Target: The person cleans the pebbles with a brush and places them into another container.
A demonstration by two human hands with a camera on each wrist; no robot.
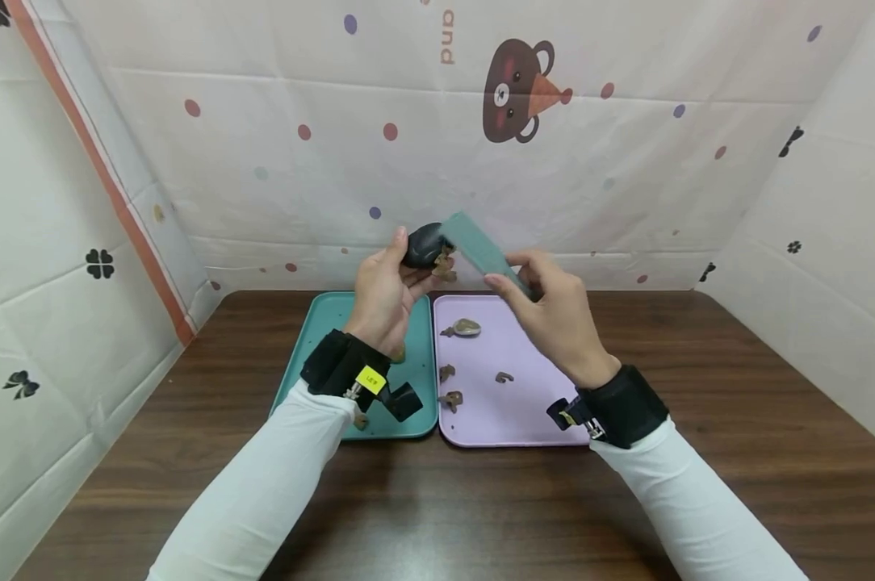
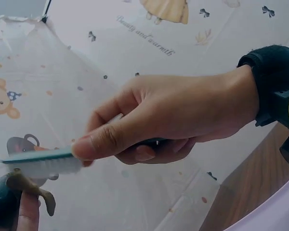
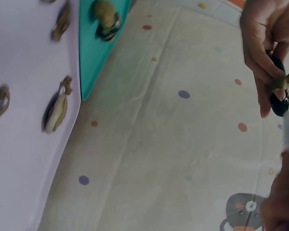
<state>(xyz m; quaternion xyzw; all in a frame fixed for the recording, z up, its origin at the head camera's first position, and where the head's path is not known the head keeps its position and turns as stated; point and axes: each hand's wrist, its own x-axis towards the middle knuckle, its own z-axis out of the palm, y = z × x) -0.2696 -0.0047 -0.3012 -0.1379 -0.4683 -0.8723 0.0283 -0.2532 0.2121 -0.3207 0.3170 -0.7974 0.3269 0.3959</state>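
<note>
In the head view my left hand (image 1: 383, 294) holds a dark, glossy, shell-like thing (image 1: 423, 244) with a brown, fleshy-looking part (image 1: 443, 265) hanging from it. My right hand (image 1: 554, 311) grips the handle end of a teal brush (image 1: 477, 244), thumb along one side. White bristles (image 2: 48, 167) show in the left wrist view, right at the brown part (image 2: 31, 186). One left fingertip (image 2: 29, 211) supports that part from below. The right wrist view catches the left fingers around the dark thing (image 3: 279, 101); the right hand (image 3: 282, 197) is partly cut off there.
Side by side on the wooden table (image 1: 437, 508) lie a teal tray (image 1: 419, 403) and a lilac tray (image 1: 510, 432). Several small brown pieces and a pale shell-like piece (image 1: 466, 327) lie on the lilac one. A patterned cloth (image 1: 278, 186) stands behind the table.
</note>
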